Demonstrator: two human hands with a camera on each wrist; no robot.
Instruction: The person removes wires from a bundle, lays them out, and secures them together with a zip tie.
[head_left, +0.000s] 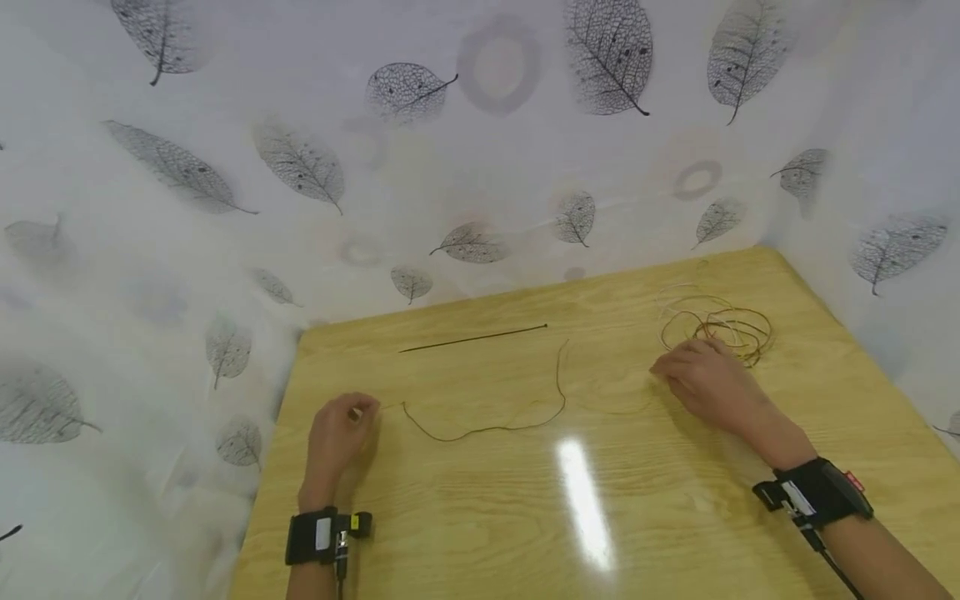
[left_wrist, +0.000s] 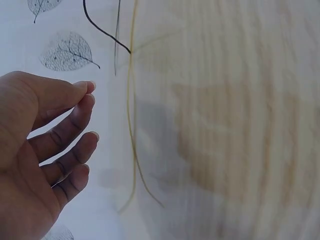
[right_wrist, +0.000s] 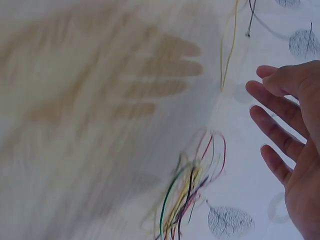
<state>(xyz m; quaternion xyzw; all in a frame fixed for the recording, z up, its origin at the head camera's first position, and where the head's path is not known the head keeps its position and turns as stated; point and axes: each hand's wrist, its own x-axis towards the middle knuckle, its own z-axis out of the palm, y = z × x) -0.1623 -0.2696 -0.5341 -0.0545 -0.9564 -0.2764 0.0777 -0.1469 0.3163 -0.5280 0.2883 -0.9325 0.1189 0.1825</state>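
A thin yellow cord [left_wrist: 128, 100] lies across the table, faint in the head view. In the left wrist view, a dark cord [head_left: 465, 435] meets it at one end, and two loose yellow tails spread below that point. My left hand [head_left: 339, 432] hovers beside those tails, thumb and forefinger close together, other fingers loosely bent, no cord between them. My right hand [head_left: 712, 385] is near the yellow cord's folded end [right_wrist: 222, 89], fingers relaxed and apart from it. Just beyond the right hand sits a loose coil of coloured cords [head_left: 752, 321].
A straight dark cord [head_left: 474, 337] with a small knob at its right end lies farther back on the wooden table [head_left: 450, 517]. Leaf-printed white sheeting [head_left: 487, 167] rises behind and at both sides. Each wrist wears a black strap with a camera and cable.
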